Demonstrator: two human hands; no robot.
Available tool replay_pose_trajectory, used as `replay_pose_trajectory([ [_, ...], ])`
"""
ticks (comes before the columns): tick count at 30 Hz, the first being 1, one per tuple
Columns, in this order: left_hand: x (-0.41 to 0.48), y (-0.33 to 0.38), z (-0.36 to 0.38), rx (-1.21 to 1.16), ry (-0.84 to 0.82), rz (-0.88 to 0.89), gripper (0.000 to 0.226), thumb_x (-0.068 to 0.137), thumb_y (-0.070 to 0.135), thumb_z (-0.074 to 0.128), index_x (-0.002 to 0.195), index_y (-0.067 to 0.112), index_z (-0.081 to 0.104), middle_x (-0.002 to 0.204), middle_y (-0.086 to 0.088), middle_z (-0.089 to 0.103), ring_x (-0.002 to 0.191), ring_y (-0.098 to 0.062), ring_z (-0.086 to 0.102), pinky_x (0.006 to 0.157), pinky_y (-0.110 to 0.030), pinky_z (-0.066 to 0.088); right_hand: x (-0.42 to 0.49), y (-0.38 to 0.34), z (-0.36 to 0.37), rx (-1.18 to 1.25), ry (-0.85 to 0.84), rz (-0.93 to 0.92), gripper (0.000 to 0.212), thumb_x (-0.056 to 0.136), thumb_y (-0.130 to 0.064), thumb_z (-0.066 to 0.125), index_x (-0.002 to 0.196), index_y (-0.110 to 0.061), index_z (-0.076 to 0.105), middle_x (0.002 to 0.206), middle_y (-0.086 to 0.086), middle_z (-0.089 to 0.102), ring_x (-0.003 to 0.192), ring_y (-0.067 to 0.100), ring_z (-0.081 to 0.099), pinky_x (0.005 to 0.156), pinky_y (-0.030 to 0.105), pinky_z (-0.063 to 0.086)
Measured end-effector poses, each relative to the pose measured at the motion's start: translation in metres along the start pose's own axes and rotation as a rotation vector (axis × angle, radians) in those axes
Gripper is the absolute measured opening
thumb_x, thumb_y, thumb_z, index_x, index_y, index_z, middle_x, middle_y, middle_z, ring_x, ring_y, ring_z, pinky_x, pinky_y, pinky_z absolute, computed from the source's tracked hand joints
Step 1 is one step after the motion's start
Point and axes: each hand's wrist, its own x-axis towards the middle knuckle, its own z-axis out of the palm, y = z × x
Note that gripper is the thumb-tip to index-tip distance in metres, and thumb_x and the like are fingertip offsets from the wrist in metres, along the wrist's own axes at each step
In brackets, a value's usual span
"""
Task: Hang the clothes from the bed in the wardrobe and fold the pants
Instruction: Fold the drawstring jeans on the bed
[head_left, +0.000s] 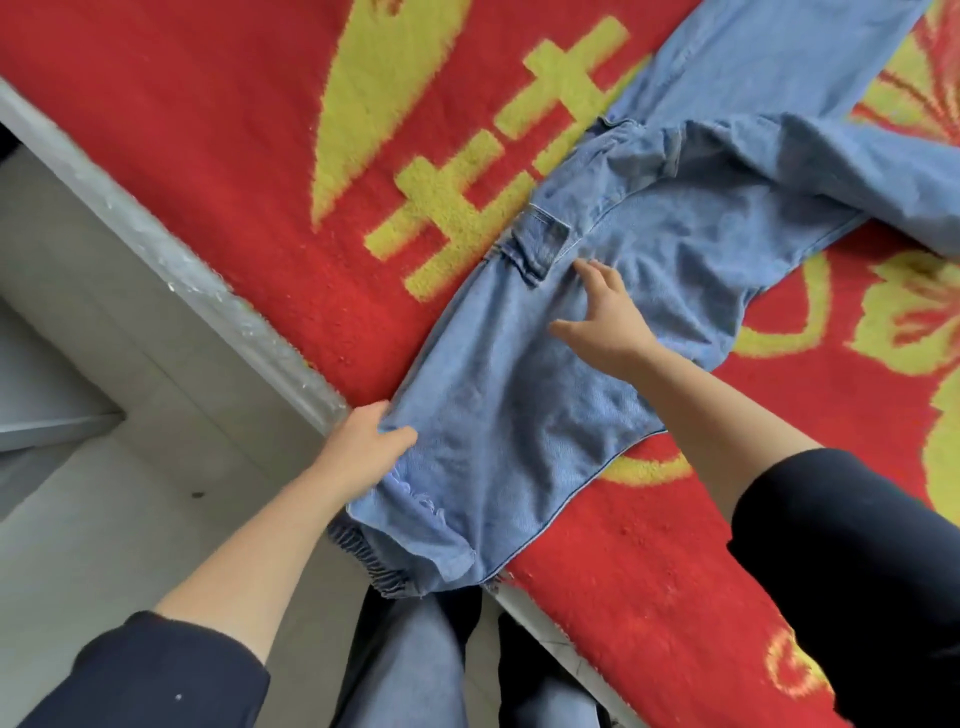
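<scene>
Most of the view is being taken up by the red blanket (208, 156) with its yellow pattern, which is being used as the folding surface on the bed. Across it the pale blue jeans (519, 415) are being laid out, the legs being run away toward the far right, with one leg being left bunched over the other in a loose ridge. The near end, with its gathered elastic edge (374, 566), is being let hang off the side of the bed above the floor (104, 519). That near end is being gripped by the left hand (363, 447), thumb on top and fingers curled round the denim's edge. The right hand (608, 317) is being held open, fingers spread and straight, nothing being grasped; whether the fingertips are being pressed onto the cloth beside the pocket flap (540, 239) or held just above it cannot be told.

Two risks are being judged likely: if the left side is tugged while the cloth is not being pinned by the right palm, the garment may be dragged off the edge by its hanging weight; and if the ridge in the legs is not smoothed first, a crooked fold may be set in
</scene>
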Motion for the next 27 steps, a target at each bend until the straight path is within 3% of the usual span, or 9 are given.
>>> replay_pose_trajectory([
  [1, 0.001, 0.004, -0.009, 0.056, -0.076, -0.02, 0.01, 0.062, 0.025, 0.054, 0.063, 0.016, 0.05, 0.06, 0.004, 0.052, 0.061, -0.021, 0.048, 0.053, -0.028, 0.031, -0.001, -0.001, -0.002, -0.002, 0.01, -0.004, 0.078, 0.086, -0.021, 0.061, 0.153, -0.016, 0.02, 0.159, 0.002, 0.014, 0.133, 0.027, 0.039, 0.098, 0.032, 0.04],
  [3, 0.004, 0.015, -0.024, 0.244, -0.106, -0.068, 0.015, 0.054, 0.025, 0.046, 0.066, 0.017, 0.049, 0.07, -0.002, 0.056, 0.067, -0.025, 0.05, 0.055, -0.028, 0.034, -0.003, -0.002, -0.008, -0.012, 0.024, 0.001, 0.072, 0.087, -0.021, 0.06, 0.151, -0.015, 0.026, 0.157, 0.002, 0.021, 0.114, 0.026, 0.054, 0.086, 0.026, 0.039],
  [7, 0.019, 0.04, -0.025, 0.451, 0.104, 0.043, 0.044, 0.082, 0.019, 0.056, 0.124, 0.016, 0.042, 0.121, -0.014, 0.047, 0.114, -0.034, 0.045, 0.09, -0.041, 0.04, 0.002, 0.003, -0.019, 0.08, 0.089, 0.094, 0.063, 0.087, -0.021, 0.058, 0.146, -0.016, 0.037, 0.14, 0.006, 0.042, 0.109, 0.025, 0.056, 0.079, 0.025, 0.042],
  [10, 0.032, 0.084, -0.021, 0.38, 0.206, 0.284, 0.061, 0.086, 0.027, 0.058, 0.14, 0.018, 0.031, 0.134, -0.013, 0.039, 0.126, -0.031, 0.034, 0.1, -0.044, 0.035, 0.009, 0.012, -0.035, 0.245, 0.176, 0.195, 0.06, 0.086, -0.022, 0.058, 0.143, -0.016, 0.041, 0.134, 0.007, 0.049, 0.107, 0.025, 0.057, 0.08, 0.028, 0.045],
  [15, 0.064, 0.177, -0.007, 0.333, 0.215, 0.587, 0.064, 0.092, 0.034, 0.05, 0.148, 0.018, 0.023, 0.148, -0.006, 0.031, 0.134, -0.025, 0.03, 0.105, -0.04, 0.03, 0.029, 0.037, -0.079, 0.379, 0.33, 0.304, 0.056, 0.089, -0.019, 0.058, 0.142, -0.012, 0.042, 0.142, 0.007, 0.047, 0.123, 0.024, 0.051, 0.096, 0.029, 0.04],
  [19, 0.102, 0.239, 0.015, 0.408, 0.206, 0.77, 0.066, 0.094, 0.036, 0.047, 0.15, 0.017, 0.018, 0.156, -0.005, 0.02, 0.143, -0.022, 0.019, 0.115, -0.04, 0.022, 0.048, 0.068, -0.117, 0.545, 0.471, 0.414, 0.053, 0.087, -0.025, 0.059, 0.137, -0.012, 0.046, 0.133, 0.008, 0.054, 0.107, 0.026, 0.058, 0.099, 0.044, 0.047],
  [22, 0.134, 0.276, 0.029, 0.519, 0.182, 0.883, 0.068, 0.096, 0.035, 0.045, 0.152, 0.016, 0.012, 0.159, -0.009, 0.014, 0.147, -0.022, 0.012, 0.118, -0.039, 0.016, 0.068, 0.101, -0.145, 0.704, 0.62, 0.53, 0.057, 0.08, -0.036, 0.058, 0.13, -0.01, 0.051, 0.12, 0.01, 0.06, 0.102, 0.028, 0.062, 0.091, 0.047, 0.052],
  [24, 0.15, 0.296, 0.036, 0.587, 0.181, 0.885, 0.067, 0.097, 0.037, 0.044, 0.152, 0.016, 0.012, 0.158, -0.012, 0.015, 0.146, -0.025, 0.013, 0.118, -0.039, 0.017, 0.079, 0.12, -0.157, 0.906, 0.744, 0.613, 0.039, 0.086, -0.032, 0.054, 0.117, -0.009, 0.054, 0.096, 0.008, 0.061, 0.077, 0.023, 0.061, 0.069, 0.037, 0.054],
  [27, 0.17, 0.317, 0.044, 0.654, 0.223, 0.878, 0.059, 0.096, 0.043, 0.042, 0.145, 0.011, 0.029, 0.141, -0.019, 0.045, 0.131, -0.032, 0.041, 0.102, -0.042, 0.036, 0.091, 0.147, -0.169, 1.282, 0.916, 0.722, 0.023, 0.097, -0.026, 0.042, 0.112, -0.011, 0.05, 0.09, 0.006, 0.058, 0.073, 0.021, 0.06, 0.057, 0.031, 0.051],
])
